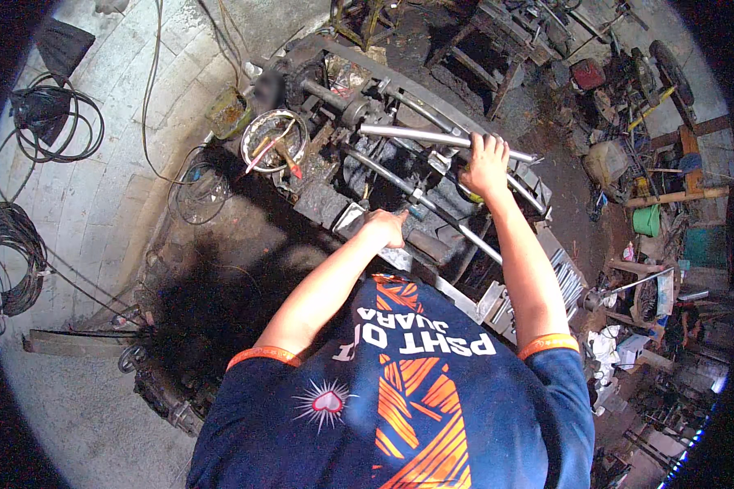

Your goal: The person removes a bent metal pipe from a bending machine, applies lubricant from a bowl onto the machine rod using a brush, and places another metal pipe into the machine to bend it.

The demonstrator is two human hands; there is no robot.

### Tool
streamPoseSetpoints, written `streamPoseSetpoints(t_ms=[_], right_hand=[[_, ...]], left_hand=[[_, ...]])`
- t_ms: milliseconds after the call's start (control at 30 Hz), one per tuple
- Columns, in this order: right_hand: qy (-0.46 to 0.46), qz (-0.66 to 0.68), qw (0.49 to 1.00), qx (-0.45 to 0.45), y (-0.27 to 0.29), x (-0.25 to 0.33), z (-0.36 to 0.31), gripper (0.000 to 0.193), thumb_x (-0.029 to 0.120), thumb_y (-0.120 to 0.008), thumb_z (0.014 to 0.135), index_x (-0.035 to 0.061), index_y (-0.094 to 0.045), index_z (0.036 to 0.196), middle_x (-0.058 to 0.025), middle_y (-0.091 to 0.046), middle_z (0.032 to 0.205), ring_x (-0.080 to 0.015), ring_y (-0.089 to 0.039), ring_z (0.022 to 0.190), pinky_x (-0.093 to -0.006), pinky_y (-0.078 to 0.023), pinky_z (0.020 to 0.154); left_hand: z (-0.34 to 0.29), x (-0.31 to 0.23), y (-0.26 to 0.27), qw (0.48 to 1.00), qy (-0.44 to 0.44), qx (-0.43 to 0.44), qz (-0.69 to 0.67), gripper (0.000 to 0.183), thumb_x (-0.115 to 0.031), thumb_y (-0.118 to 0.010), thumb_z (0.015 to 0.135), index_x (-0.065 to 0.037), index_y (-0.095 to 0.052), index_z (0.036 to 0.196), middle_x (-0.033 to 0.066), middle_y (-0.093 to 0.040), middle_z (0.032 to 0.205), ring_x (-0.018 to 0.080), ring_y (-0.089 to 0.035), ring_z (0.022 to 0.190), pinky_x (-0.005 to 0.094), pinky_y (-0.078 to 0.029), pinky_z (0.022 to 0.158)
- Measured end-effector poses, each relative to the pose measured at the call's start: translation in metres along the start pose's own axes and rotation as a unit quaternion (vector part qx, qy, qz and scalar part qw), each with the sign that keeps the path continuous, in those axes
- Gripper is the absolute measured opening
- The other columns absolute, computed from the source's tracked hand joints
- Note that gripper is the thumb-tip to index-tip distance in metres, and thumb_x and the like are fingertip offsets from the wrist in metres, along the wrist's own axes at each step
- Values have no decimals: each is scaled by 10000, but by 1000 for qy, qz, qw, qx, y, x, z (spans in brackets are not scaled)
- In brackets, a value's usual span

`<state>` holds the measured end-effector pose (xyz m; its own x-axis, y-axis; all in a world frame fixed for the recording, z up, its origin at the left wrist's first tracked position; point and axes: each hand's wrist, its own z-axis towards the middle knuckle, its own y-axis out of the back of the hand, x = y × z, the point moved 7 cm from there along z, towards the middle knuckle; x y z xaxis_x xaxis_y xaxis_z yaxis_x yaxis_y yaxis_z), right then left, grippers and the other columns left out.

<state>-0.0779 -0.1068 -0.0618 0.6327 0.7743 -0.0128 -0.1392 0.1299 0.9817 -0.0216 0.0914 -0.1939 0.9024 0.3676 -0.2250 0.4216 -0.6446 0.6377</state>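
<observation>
My right hand (488, 169) is closed over a smooth silver metal pipe (420, 133), gripping it near its right end. The pipe lies slanted across the top of a greasy metal machine (318, 200) with long parallel steel rods (383, 173). At the machine's near edge is my left hand (388, 229), its index finger partly stretched and the other fingers curled under. Whatever those fingers hold is hidden. A small teal part (416, 211) sits just beyond the fingertip.
A round bowl (251, 130) holding brushes stands on the machine's left end. Several thin metal rods (564, 279) lie at the right. Coiled black cable (12, 259) rests on the pale floor. Scrap, a green bucket (647, 220) and a tyre (671, 75) crowd the far right.
</observation>
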Motion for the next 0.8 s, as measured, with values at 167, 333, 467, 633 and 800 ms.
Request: streamPoseSetpoints(t_ms=[167, 333, 467, 633, 800], right_hand=[[-6, 3, 1000, 12, 1, 0, -1, 744, 140, -713, 589, 81, -409, 1265, -192, -460, 1170, -387, -400, 1190, -537, -232, 1092], [-5, 12, 1000, 2, 4, 2, -1, 728, 131, -713, 586, 80, -418, 1249, -191, -463, 1162, -383, -405, 1182, -540, -238, 1086], [-10, 5, 1000, 29, -8, -3, 1, 770, 204, -739, 625, 64, -373, 1288, -225, -422, 1244, -426, -338, 1258, -548, -223, 1086], [2, -5, 1000, 22, -1, 3, 1, 741, 166, -721, 604, 65, -398, 1263, -207, -446, 1193, -407, -372, 1217, -542, -235, 1082], [10, 3, 1000, 2, 0, 0, 1, 738, 127, -708, 584, 73, -406, 1255, -184, -458, 1165, -384, -397, 1186, -542, -240, 1082]], left_hand=[[-1, 0, 2, 1000, -5, -12, -13, 912, -457, -668, 747, -168, -211, 1482, 187, -613, 1177, 332, -598, 1078, 422, -464, 941], [-1, 1, 2, 1000, -7, -16, -21, 908, -459, -669, 746, -162, -222, 1479, 189, -619, 1164, 333, -602, 1069, 419, -465, 939], [-1, -1, 3, 1000, -7, -8, -4, 912, -463, -669, 748, -162, -217, 1480, 186, -624, 1157, 333, -606, 1062, 416, -465, 938], [-3, 0, 3, 1000, 2, -6, -8, 909, -467, -668, 750, -174, -215, 1482, 182, -620, 1169, 332, -605, 1067, 415, -461, 943], [-3, -1, 3, 1000, -1, -12, -16, 907, -462, -674, 748, -188, -217, 1482, 184, -615, 1178, 345, -596, 1078, 423, -453, 955]])
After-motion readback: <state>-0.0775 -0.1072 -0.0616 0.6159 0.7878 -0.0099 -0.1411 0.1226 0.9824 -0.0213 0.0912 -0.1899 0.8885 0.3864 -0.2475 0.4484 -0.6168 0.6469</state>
